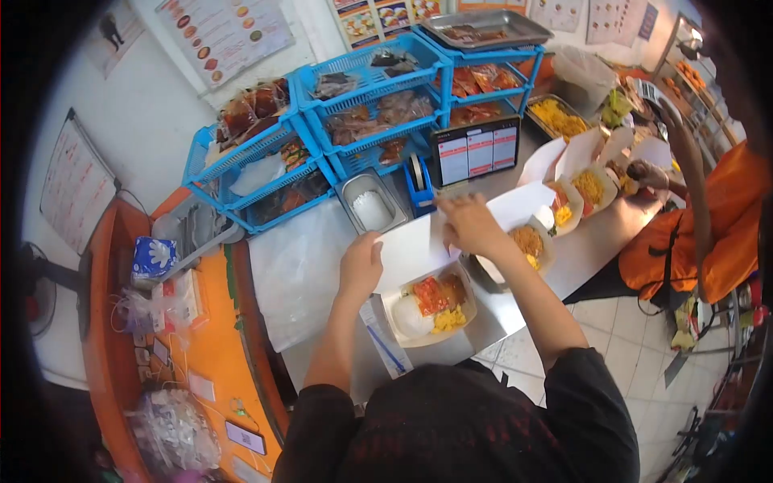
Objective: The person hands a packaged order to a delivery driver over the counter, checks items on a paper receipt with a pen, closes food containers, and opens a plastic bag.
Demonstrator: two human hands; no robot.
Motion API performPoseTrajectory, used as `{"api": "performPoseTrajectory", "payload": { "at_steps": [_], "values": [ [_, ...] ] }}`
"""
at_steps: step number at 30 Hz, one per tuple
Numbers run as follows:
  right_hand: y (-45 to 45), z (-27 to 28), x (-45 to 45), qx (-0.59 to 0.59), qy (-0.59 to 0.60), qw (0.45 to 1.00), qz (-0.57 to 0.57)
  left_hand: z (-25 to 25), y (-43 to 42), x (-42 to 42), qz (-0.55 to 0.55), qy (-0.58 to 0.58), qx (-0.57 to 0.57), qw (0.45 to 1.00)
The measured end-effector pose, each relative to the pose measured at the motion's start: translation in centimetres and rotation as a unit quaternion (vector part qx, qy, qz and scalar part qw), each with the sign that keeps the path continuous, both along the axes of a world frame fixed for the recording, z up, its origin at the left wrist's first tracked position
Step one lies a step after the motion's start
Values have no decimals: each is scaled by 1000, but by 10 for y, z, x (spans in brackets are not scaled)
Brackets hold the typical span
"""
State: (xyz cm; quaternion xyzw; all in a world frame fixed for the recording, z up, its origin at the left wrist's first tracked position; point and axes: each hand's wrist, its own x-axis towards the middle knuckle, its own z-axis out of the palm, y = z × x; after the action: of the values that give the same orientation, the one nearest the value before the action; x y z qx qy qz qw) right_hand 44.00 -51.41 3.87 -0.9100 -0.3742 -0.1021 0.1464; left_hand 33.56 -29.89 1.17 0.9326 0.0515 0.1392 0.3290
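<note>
Left hand (361, 264) pinches the rectangular white cardboard lid (412, 254), probably light, bendable, best held by corners; right hand (475, 229), opposite that grip, closure unclear.

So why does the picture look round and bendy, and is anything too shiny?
Head view: black curved edges and bowed lines, probably from a very wide lens; head view: bright shine on the counter towards the right; head view: the tablet glows, its small writing too blurry to read.

White box lid (409, 253), yellow food (448, 320), blue baskets (374, 88), black shirt (459, 427)
</note>
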Motion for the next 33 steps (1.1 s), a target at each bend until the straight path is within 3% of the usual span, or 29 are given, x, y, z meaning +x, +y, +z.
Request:
{"api": "performPoseTrajectory", "payload": {
  "at_steps": [1,4,6,9,14,18,20,23,26,30,32,33],
  "values": [
    [6,-1,5,-93,117,989,11,-1,0,1,-37,-6,-9,999],
    [-2,1,5,-77,130,988,30,-6,4,-8,-81,-114,-116,983],
    [-13,4,1,-67,139,986,56,2,4,-16,-78,-94,-140,983],
    [-16,5,-4,70,122,986,84,1,8,-21,-84,-78,-159,981],
    [-26,-4,-2,131,85,970,187,-21,11,-21,-112,-180,-166,963],
    [-31,1,2,133,116,955,240,-12,11,-25,-136,-167,-176,960],
    [-32,7,3,151,161,937,270,0,12,-31,-185,-68,-216,956],
    [-29,18,-2,7,248,959,133,11,10,-31,-147,-11,-246,958],
    [-33,10,4,-77,174,959,212,11,18,-28,-176,52,-317,931],
    [-34,5,2,-49,207,963,165,10,18,-26,-194,74,-338,918],
    [-28,5,0,-68,149,965,206,8,15,-25,-151,60,-248,955],
    [-21,17,-7,-106,177,963,173,6,12,-27,-152,65,-248,955]
  ]
}}
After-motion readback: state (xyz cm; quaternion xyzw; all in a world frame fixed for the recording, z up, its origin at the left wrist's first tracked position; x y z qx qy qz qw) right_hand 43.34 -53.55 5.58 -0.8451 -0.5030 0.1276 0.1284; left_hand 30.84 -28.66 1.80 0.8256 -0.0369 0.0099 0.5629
